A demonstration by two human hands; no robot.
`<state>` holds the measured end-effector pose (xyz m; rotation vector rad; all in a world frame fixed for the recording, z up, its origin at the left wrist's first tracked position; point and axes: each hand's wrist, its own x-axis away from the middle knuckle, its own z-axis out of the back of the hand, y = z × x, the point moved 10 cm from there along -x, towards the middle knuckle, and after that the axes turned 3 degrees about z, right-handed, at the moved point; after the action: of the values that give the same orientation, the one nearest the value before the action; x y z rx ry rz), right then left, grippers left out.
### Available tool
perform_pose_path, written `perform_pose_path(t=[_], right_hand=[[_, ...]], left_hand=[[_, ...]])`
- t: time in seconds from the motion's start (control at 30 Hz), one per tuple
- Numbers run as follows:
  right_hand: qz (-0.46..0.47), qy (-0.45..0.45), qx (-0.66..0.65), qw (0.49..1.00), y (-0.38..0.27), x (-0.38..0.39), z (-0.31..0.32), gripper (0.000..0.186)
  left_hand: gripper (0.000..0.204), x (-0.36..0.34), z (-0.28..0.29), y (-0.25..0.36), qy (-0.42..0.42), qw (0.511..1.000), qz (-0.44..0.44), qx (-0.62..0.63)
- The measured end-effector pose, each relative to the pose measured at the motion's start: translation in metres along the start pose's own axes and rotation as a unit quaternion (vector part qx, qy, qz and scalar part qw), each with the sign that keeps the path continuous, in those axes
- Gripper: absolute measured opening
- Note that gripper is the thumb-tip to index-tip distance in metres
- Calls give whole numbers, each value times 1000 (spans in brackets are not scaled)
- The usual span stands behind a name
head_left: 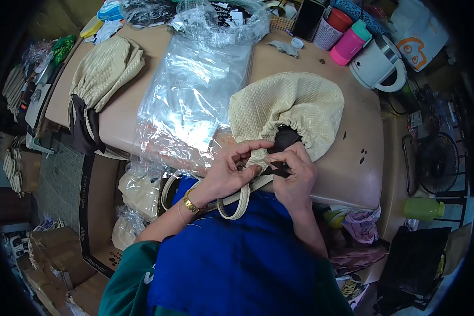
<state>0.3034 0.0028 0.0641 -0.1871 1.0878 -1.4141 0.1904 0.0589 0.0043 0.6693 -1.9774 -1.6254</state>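
Observation:
A cream woven drawstring bag (287, 100) lies in front of me on the table, its gathered mouth turned toward me. Dark brown lining (285, 138) shows inside the mouth. My left hand (230, 171) pinches the gathered edge at the left of the opening. Thumb and fingers of my right hand (295, 171) close on a dark brown strip (279, 168) beside it; whether this joins the lining is hidden. A cream strap loop (238, 206) hangs below my left hand, over my blue apron (216, 253).
Left of the bag lie flat transparent plastic bags (195, 89) and another cream bag (108, 71). A pink bottle (349, 45), a white kettle (376, 63) and a phone (308, 20) stand at the back right. A fan (438, 162) is on the right; cardboard boxes (63, 258) are lower left.

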Motion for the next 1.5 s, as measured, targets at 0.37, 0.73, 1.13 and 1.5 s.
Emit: perform_pose_path(t=[0.37, 0.73, 1.13, 1.5], right_hand=[[-81, -28, -135, 987, 27, -3, 5, 10], [-79, -50, -18, 995, 5, -3, -3, 11], [-83, -50, -57, 994, 9, -5, 4, 15], [-62, -61, 43, 995, 1, 9, 28, 24]], left_hand=[[39, -2, 3, -1, 50, 996, -36, 66], [33, 6, 1, 3, 71, 996, -50, 3], [28, 10, 6, 5, 124, 980, 72, -138], [28, 10, 6, 9, 111, 991, 14, -75]])
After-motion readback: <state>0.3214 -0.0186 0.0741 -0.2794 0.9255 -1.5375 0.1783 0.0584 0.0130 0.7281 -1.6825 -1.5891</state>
